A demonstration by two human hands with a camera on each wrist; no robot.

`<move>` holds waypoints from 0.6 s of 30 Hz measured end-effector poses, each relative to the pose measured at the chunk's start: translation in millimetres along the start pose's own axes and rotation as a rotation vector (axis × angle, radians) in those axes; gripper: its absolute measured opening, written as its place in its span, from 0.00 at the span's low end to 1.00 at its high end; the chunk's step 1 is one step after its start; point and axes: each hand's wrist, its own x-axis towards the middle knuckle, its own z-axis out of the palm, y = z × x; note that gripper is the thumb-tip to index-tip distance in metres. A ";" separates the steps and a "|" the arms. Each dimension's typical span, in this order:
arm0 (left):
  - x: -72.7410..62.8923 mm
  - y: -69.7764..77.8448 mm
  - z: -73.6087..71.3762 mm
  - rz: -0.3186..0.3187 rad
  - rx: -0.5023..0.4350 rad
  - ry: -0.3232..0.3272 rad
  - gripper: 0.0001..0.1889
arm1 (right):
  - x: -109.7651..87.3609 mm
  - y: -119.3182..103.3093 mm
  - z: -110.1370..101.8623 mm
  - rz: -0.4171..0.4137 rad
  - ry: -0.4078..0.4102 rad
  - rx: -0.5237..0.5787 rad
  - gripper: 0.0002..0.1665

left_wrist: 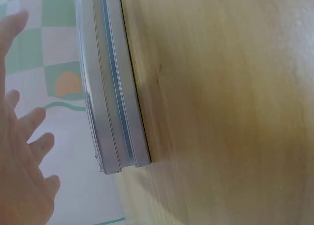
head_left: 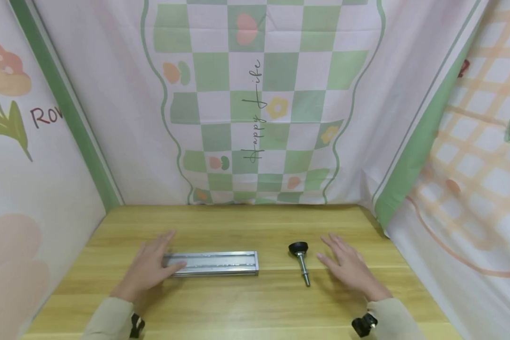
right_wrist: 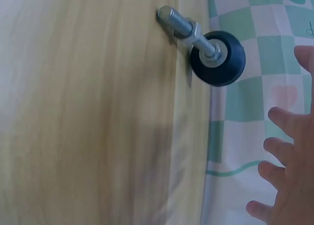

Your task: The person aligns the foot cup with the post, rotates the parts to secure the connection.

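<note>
Two workpieces, separate and ungripped, lie on a wood-grained table (head_left: 221,311): a metal bar (head_left: 214,265), which I take as the landmark, and a levelling foot (head_left: 302,263). The foot rests on its side to the right of the bar, apart from it, its black base (head_left: 298,247) away from the wearer and its threaded stem (head_left: 306,276) directed toward the wearer. On my right wrist feed, a nut (right_wrist: 190,31) shows partway along the stem. The left hand (head_left: 150,267) is at the bar's left end, fingers extended and released; its thumb overlaps the bar in the head view, yet my left wrist feed shows a gap, so I read no grasp. The right hand (head_left: 350,267) is to the right of the bar, beyond the foot, near but not touching it, likewise relaxed and holding nothing. Behind the bar hangs a checked curtain (head_left: 255,104).

Progress: I see no attachment made between foot and bar. Whether handling is about to begin or has ended, I cannot tell from this instant; if it is beginning, I judge that everything, including taking hold of either piece, remains undone.
</note>
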 end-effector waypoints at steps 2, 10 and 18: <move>1.0 1.4 0.2 -0.002 -0.019 -0.011 0.54 | 1.0 -2.6 1.5 -0.021 0.009 0.022 0.39; 3.9 5.3 5.3 0.035 -0.047 -0.020 0.58 | 8.2 -17.6 9.7 -0.096 0.018 0.082 0.36; 4.8 7.0 13.3 0.068 -0.114 -0.022 0.55 | 18.3 -37.0 24.9 -0.151 0.005 0.111 0.39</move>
